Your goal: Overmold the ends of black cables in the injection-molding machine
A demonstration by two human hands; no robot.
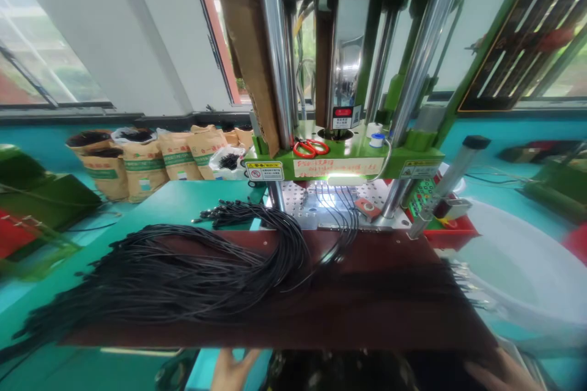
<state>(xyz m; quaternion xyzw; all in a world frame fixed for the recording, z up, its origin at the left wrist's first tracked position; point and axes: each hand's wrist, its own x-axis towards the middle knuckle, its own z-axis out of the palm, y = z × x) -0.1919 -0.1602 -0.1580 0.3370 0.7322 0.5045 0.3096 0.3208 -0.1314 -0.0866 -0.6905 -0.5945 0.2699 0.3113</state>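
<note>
Two warning labels flank red handwriting; left hand [232, 370] below.

Here's the board [367, 324] across the lower middle of the frame, cables [183, 275] heaped over its left half and onto the table [160, 201]. Right behind it, upper centre, stands the machine [415, 162], scissors [310, 147] on its ledge. Sacks [144, 165] line up left, beyond the table; over right, there's the tub [518, 263], beside a tray [452, 238].

black cables [183, 275] lie loosely heaped on the brown board [358, 324], curving back behind; some reach into the press [394, 156].
</note>
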